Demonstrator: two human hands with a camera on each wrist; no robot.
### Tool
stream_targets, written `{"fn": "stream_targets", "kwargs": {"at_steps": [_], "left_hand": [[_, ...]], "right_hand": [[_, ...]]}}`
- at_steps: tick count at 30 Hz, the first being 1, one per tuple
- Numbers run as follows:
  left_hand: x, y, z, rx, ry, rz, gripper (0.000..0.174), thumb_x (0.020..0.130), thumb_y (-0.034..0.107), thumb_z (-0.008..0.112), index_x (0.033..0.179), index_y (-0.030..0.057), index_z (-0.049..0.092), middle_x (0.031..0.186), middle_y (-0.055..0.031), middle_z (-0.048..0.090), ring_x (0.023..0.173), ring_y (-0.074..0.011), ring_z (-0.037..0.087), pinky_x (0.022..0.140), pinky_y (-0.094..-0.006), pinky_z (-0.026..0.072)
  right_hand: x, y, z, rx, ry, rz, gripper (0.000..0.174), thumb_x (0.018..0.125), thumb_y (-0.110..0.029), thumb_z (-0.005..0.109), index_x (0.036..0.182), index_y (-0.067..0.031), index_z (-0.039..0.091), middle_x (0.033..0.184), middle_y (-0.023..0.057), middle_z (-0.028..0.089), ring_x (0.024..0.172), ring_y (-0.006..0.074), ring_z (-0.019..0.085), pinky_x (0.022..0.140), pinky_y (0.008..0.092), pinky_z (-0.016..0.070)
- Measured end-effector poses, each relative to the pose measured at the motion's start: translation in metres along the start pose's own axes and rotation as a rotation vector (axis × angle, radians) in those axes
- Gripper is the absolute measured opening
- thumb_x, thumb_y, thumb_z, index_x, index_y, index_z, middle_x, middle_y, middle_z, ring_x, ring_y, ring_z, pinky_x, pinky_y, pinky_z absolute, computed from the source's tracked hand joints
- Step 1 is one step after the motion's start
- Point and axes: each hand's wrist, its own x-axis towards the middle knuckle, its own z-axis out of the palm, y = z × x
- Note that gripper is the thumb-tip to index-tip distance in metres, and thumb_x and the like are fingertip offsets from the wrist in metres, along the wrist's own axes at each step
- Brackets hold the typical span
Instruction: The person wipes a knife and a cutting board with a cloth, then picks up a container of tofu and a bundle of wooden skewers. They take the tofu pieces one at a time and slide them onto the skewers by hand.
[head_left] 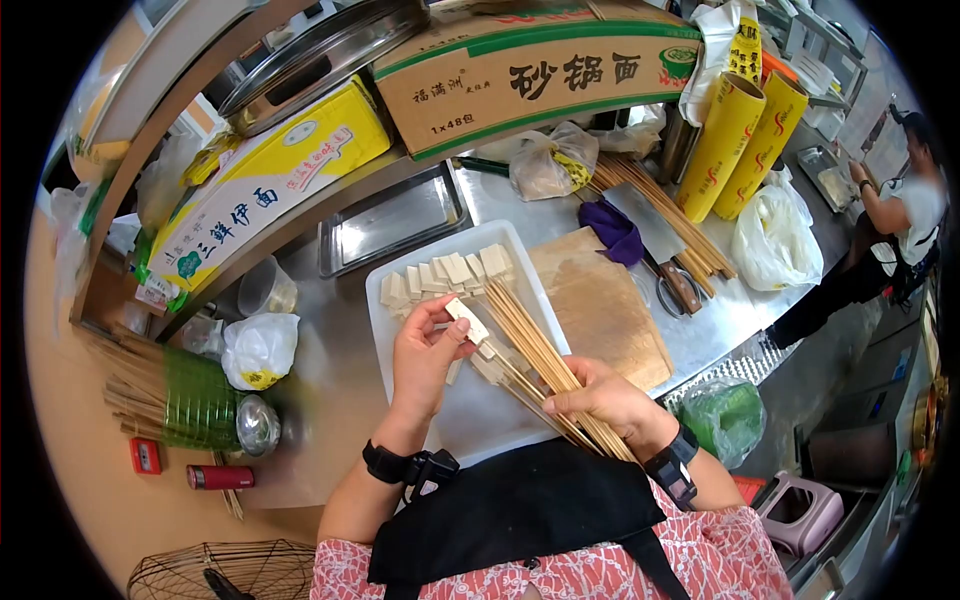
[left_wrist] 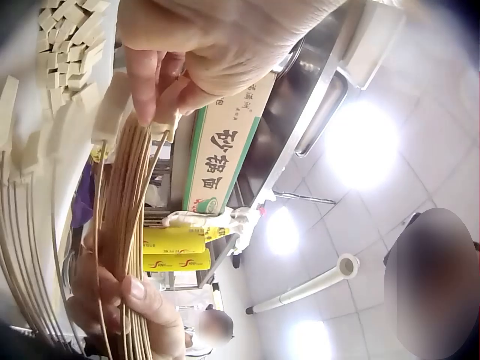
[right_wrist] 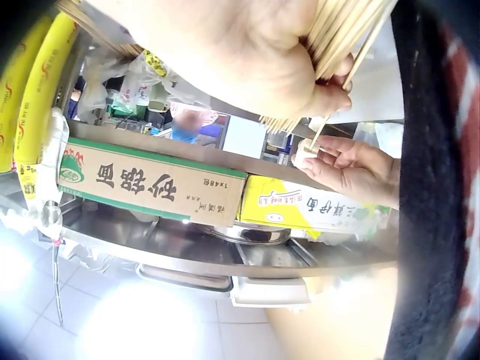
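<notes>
My left hand pinches a pale rectangular tofu-like piece between thumb and fingers. A thin stick meets that piece in the right wrist view, its end at the piece. My right hand grips a thick bundle of wooden sticks, which slants over the white tray. Loose pale pieces lie in rows at the tray's far end. Several skewered pieces rest in the tray under the hands, their sticks pointing toward my body.
A wooden board lies right of the tray, with a cleaver, purple cloth and more sticks beyond. Behind stands an empty metal tray. Cartons line the shelf above. Another person stands at far right.
</notes>
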Motion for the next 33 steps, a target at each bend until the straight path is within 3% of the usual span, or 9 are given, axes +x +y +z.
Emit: {"fn": "stream_targets", "kwargs": {"at_steps": [8, 14, 20, 26, 29, 30, 33], "left_hand": [[-0.003, -0.001, 0.002, -0.105, -0.047, -0.105, 0.044, 0.087, 0.010, 0.061, 0.127, 0.0048, 0.044, 0.106, -0.0096, 0.055, 0.090, -0.0174, 0.060, 0.076, -0.0291, 0.0554], [-0.003, 0.010, 0.000, -0.156, -0.117, -0.307, 0.047, 0.089, 0.009, 0.058, 0.132, 0.0069, 0.038, 0.110, -0.0119, 0.057, 0.094, -0.0219, 0.062, 0.077, -0.0319, 0.0555], [0.005, 0.007, -0.003, -0.284, -0.113, -0.276, 0.051, 0.088, 0.005, 0.059, 0.133, 0.0040, 0.035, 0.110, -0.0129, 0.057, 0.093, -0.0239, 0.062, 0.079, -0.0323, 0.0557], [0.027, 0.019, -0.020, -0.334, 0.150, -0.082, 0.044, 0.087, 0.005, 0.059, 0.126, 0.0033, 0.040, 0.105, -0.0117, 0.059, 0.093, -0.0208, 0.061, 0.078, -0.0292, 0.0534], [0.035, 0.024, -0.039, -0.296, 0.149, -0.029, 0.040, 0.089, 0.008, 0.058, 0.124, 0.0053, 0.040, 0.104, -0.0111, 0.060, 0.090, -0.0163, 0.059, 0.076, -0.0267, 0.0500], [0.035, 0.025, -0.043, -0.252, 0.103, -0.020, 0.032, 0.091, 0.011, 0.054, 0.123, 0.0072, 0.046, 0.103, -0.0087, 0.060, 0.086, -0.0119, 0.056, 0.074, -0.0251, 0.0468], [0.033, 0.026, -0.049, -0.235, 0.061, -0.112, 0.025, 0.093, 0.014, 0.051, 0.117, 0.0074, 0.054, 0.103, -0.0056, 0.060, 0.083, -0.0101, 0.054, 0.074, -0.0251, 0.0463]], "right_hand": [[-0.003, -0.004, 0.002, 0.020, -0.030, -0.007, 0.035, 0.076, -0.001, 0.067, 0.109, -0.0007, 0.056, 0.088, 0.0009, 0.060, 0.070, 0.0068, 0.056, 0.061, 0.0197, 0.0450], [0.001, 0.000, -0.001, 0.009, -0.037, 0.006, 0.035, 0.077, -0.002, 0.069, 0.109, -0.0004, 0.055, 0.088, 0.0010, 0.060, 0.073, 0.0071, 0.056, 0.063, 0.0198, 0.0455], [0.003, 0.005, -0.003, -0.012, -0.034, 0.008, 0.036, 0.077, -0.004, 0.070, 0.109, -0.0001, 0.055, 0.089, 0.0009, 0.060, 0.076, 0.0074, 0.056, 0.066, 0.0208, 0.0459], [0.000, -0.001, -0.003, -0.060, -0.093, -0.003, 0.035, 0.078, -0.006, 0.069, 0.110, -0.0007, 0.056, 0.088, -0.0013, 0.058, 0.074, 0.0055, 0.053, 0.065, 0.0199, 0.0441], [-0.001, -0.004, 0.000, -0.047, -0.080, -0.022, 0.035, 0.078, -0.005, 0.068, 0.111, -0.0006, 0.055, 0.089, -0.0019, 0.058, 0.074, 0.0047, 0.052, 0.065, 0.0194, 0.0435], [-0.001, -0.004, 0.000, 0.002, -0.070, -0.003, 0.034, 0.075, -0.004, 0.072, 0.105, -0.0029, 0.057, 0.087, -0.0019, 0.058, 0.073, 0.0058, 0.054, 0.062, 0.0195, 0.0448], [-0.002, -0.007, 0.002, 0.014, -0.050, 0.006, 0.033, 0.075, -0.005, 0.072, 0.105, -0.0028, 0.057, 0.088, -0.0014, 0.059, 0.073, 0.0063, 0.055, 0.062, 0.0198, 0.0451]]}}
